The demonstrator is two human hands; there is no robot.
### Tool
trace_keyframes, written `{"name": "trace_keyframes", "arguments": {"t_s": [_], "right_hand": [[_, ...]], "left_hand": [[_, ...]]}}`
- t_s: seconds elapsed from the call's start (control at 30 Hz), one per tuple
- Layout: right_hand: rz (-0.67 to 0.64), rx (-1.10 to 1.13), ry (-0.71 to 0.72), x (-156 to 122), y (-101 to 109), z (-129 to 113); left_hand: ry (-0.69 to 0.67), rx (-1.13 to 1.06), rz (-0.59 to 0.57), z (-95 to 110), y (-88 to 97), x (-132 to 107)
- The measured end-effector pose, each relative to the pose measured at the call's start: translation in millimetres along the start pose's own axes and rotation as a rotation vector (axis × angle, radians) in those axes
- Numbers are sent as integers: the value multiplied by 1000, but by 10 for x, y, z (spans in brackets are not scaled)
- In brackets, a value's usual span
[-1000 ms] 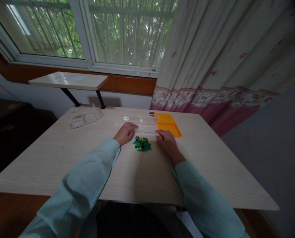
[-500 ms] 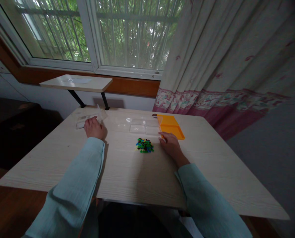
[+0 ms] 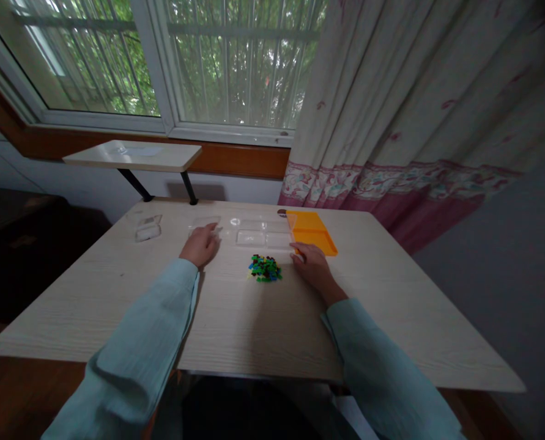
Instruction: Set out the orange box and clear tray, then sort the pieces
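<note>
I am sitting at a pale wood-grain desk [image 3: 235,318] under a barred window [image 3: 226,61] with green leaves outside, a flowered cream curtain with a pink hem [image 3: 391,122] hanging to the right and a small white shelf on black brackets [image 3: 132,155] jutting from the wall ahead. My left hand [image 3: 200,245] is resting on the desk with its fingers reaching onto a clear flat plastic tray piece [image 3: 204,223]; the grip is loose and flat, and I cannot tell whether it is pinching the piece or only touching it. My right hand [image 3: 312,266] is lying palm down, its grip holding nothing, fingertips touching the near corner of the orange plastic tray [image 3: 309,231]. Between my hands, nearer the right one, a small heap of green, blue and black plastic bits [image 3: 264,268] is lying on the desk, just in front of a row of clear plastic compartments [image 3: 258,235]. Two more small clear pieces [image 3: 148,228] are lying well apart at the far left.

Half a second ago my left hand was over at those far-left clear pieces; now it is back toward the middle, with one clear piece under its fingers. My right hand is staying where it was.
</note>
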State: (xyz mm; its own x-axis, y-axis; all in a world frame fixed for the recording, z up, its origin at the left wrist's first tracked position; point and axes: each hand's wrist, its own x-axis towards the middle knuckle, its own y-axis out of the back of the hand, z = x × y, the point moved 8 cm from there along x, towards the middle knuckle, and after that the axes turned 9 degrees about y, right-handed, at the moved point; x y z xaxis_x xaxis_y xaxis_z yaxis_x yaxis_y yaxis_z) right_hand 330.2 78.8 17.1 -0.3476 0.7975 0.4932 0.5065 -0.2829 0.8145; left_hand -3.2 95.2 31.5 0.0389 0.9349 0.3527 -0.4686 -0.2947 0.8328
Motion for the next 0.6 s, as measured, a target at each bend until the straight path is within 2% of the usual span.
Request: {"name": "trace_keyframes", "arguments": {"t_s": [0.07, 0.13, 0.33, 0.6], "right_hand": [[1, 1, 0, -4, -7, 8], [3, -2, 2, -11, -16, 14], [7, -4, 0, -15, -22, 19], [1, -7, 2, -5, -13, 17]], "left_hand": [[-159, -26, -83, 219, -104, -55], [-208, -71, -105, 333, -140, -90], [-200, -235, -115, 407, -135, -109], [-280, -240, -127, 589, -165, -92]]}}
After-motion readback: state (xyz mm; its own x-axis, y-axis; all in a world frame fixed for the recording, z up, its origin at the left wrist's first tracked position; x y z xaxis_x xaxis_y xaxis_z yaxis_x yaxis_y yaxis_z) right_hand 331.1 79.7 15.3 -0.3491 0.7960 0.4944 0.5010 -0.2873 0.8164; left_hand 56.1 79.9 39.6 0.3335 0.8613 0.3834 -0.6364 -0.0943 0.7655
